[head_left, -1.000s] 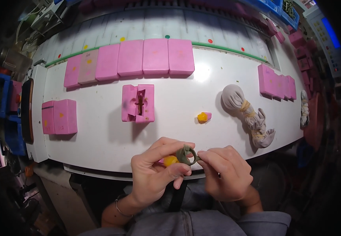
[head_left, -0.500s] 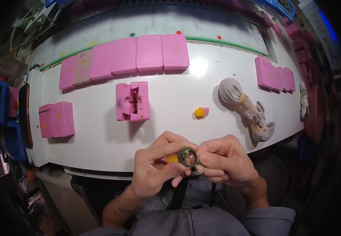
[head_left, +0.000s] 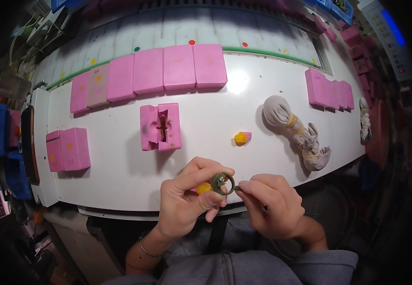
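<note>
Between the thumb and fingers of my left hand (head_left: 189,192) is a dark green ring (head_left: 229,183), its round opening facing up toward me. A small pale bit shows inside the ring. Tucked in the same hand, beside the ring, is a yellow-and-pink piece (head_left: 204,188), partly covered by the fingers. My right hand (head_left: 275,204) pinches a small green stub (head_left: 237,188) at the ring's right side; whether the stub is still joined to the ring I cannot tell. Beyond my hands, a notched pink block (head_left: 172,126) with a dark hollow stands on the white table (head_left: 206,116).
Pink blocks (head_left: 148,71) form a row along the back. More pink blocks (head_left: 75,149) stand at left and right (head_left: 317,90). A small yellow-and-pink piece (head_left: 242,138) lies mid-table, near a tied cloth bundle (head_left: 278,111). Behind the green strip is a pale belt with coloured dots (head_left: 191,42).
My right hand has drawn slightly right and turned, baring the small green stub. The ring has shifted a little left and up with my left hand. The dots on the belt have moved left.
</note>
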The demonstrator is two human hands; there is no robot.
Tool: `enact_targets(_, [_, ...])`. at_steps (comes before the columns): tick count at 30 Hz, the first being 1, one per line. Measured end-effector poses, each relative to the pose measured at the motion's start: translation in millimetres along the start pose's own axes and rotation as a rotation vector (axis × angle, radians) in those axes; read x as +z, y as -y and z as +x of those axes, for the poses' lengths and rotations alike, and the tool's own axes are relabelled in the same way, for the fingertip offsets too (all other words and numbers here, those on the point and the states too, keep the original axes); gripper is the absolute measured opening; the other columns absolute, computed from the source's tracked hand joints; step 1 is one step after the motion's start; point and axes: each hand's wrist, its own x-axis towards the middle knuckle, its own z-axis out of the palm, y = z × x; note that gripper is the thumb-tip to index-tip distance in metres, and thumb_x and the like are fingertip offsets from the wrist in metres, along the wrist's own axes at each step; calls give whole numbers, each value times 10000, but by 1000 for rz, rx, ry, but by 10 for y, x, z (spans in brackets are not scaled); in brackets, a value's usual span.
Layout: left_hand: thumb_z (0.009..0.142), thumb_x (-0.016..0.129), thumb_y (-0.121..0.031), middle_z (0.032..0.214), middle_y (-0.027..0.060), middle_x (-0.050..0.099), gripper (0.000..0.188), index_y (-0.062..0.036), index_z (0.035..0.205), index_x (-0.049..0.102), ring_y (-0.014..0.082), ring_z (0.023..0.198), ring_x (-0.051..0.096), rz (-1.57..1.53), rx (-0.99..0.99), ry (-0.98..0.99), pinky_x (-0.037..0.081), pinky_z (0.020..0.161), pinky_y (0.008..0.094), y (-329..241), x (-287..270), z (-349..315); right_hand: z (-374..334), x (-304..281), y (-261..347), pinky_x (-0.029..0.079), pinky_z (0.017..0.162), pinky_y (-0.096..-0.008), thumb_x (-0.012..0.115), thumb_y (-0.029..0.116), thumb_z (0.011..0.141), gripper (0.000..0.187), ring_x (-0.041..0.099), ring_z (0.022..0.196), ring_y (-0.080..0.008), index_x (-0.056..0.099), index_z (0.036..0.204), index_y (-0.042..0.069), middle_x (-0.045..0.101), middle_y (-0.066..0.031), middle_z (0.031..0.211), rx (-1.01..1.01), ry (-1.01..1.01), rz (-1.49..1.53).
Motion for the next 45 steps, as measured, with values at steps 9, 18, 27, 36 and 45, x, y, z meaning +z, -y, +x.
enact_targets(9, [806, 635, 42, 963, 96, 611, 284, 71, 1086, 595, 112, 738, 611, 264, -20, -144, 485, 571, 180, -184, 71, -27, 128, -207, -80, 372, 466, -181, 565, 65, 901, 127, 485, 551, -22, 625, 876, -44, 556, 16, 629, 1040, 515, 847])
enact_targets(18, [717, 709, 56, 962, 105, 651, 341, 4, 1045, 630, 99, 715, 619, 690, 255, -303, 501, 640, 217, -109, 47, -40, 40, -188, -50, 466, 520, -267, 625, 61, 838, 131, 607, 549, -197, 633, 964, 27, 608, -114, 646, 563, 638, 279])
enact_targets(27, [718, 693, 35, 902, 90, 625, 287, 3, 998, 633, 135, 730, 611, 892, 385, -279, 484, 581, 232, -2, 154, 152, 588, -337, -192, 447, 499, -200, 654, 71, 835, 138, 594, 614, -84, 617, 955, 16, 629, -44, 752, 526, 442, 574])
enact_targets(36, [696, 748, -18, 746, 87, 632, 265, -4, 946, 659, 192, 635, 599, 1056, 467, -320, 477, 595, 289, 177, 102, 172, 3146, -875, -1555, 464, 451, -235, 633, 97, 769, 124, 613, 495, -131, 667, 755, -22, 647, -90, 621, 256, -239, -26])
enact_targets(45, [699, 772, -78, 905, 104, 646, 327, -25, 992, 637, 199, 668, 624, 1196, 449, -382, 511, 605, 298, 182, -66, 155, 2877, -468, -1421, 488, 581, -232, 502, 7, 862, 181, 634, 651, -121, 644, 968, -32, 676, -94, 798, 43, -384, 107])
